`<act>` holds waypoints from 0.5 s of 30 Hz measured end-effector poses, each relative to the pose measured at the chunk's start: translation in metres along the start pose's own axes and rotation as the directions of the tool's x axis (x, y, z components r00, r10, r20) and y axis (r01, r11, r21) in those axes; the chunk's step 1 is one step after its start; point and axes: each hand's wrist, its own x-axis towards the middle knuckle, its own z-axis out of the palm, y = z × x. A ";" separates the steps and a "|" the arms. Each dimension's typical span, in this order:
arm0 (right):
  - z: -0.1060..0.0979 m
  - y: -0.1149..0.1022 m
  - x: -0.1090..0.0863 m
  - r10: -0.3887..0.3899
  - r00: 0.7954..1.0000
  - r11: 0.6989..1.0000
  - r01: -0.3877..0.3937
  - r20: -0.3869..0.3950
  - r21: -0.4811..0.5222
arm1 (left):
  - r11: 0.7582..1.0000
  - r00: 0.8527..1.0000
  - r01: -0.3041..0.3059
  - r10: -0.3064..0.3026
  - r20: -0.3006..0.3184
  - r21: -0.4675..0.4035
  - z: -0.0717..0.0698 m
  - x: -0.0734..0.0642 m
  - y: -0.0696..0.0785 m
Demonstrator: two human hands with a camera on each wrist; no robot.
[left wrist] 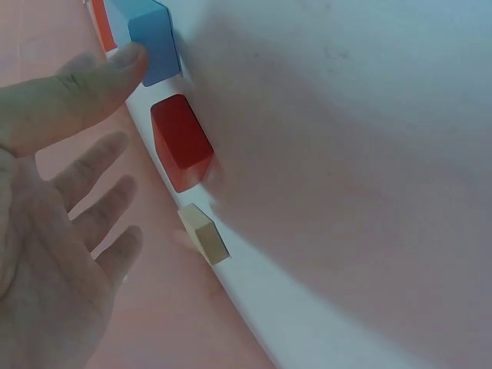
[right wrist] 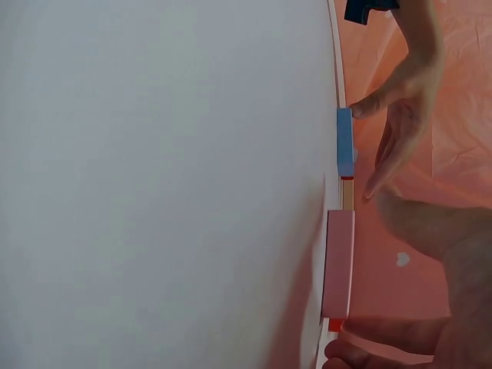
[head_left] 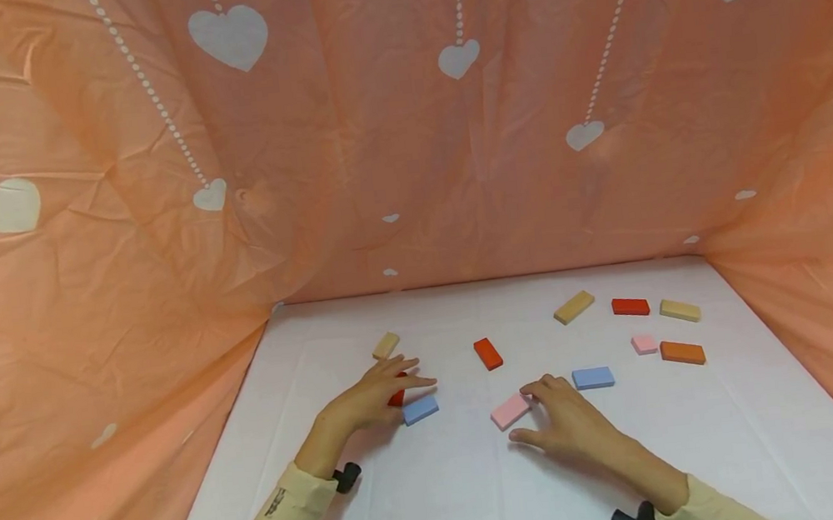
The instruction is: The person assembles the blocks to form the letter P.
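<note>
My left hand (head_left: 377,393) hovers with spread fingers above a red block (left wrist: 181,142), which it partly covers in the head view. Beside that block lies a blue block (head_left: 420,410); the left thumb overlaps it in the left wrist view. A short beige block (head_left: 385,346) sits just beyond the left fingers. Over on the right, my right hand (head_left: 571,421) reaches toward a pink block (head_left: 510,412) lying flat. Its fingertips are right at the block's far corner, while the thumb stands apart on the near side. Neither hand grips anything.
Between the hands and farther back lies another red block (head_left: 488,353). A second blue block (head_left: 593,379) is just beyond the right hand. Toward the back right are beige (head_left: 574,307), red (head_left: 630,306), orange (head_left: 682,352) and small pink (head_left: 645,344) blocks. Orange cloth (head_left: 408,169) borders the white table (head_left: 439,492).
</note>
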 end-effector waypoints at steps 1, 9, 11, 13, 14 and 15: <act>0.001 0.000 0.000 0.001 1.000 1.000 -0.001 0.001 -0.007 | 1.000 1.000 0.002 -0.002 0.003 0.001 0.000 0.000 0.000; 0.003 -0.005 0.002 -0.015 1.000 0.998 0.015 -0.002 -0.057 | 1.000 1.000 0.012 -0.012 0.015 0.023 0.002 0.002 0.004; 0.004 -0.006 0.003 -0.020 1.000 0.997 0.020 0.004 -0.069 | 1.000 1.000 0.021 -0.021 0.016 0.009 0.003 0.002 0.005; 0.005 -0.007 0.005 -0.026 1.000 0.997 0.026 0.009 -0.077 | 0.999 0.999 0.034 -0.034 0.015 -0.007 0.003 0.002 0.006; 0.006 -0.007 0.005 -0.030 0.999 0.996 0.031 0.011 -0.080 | 0.999 0.999 0.036 -0.036 0.015 -0.010 0.003 0.003 0.007; 0.006 -0.007 0.006 -0.035 0.999 0.996 0.036 0.012 -0.085 | 0.999 0.999 0.038 -0.038 0.014 -0.014 0.003 0.003 0.008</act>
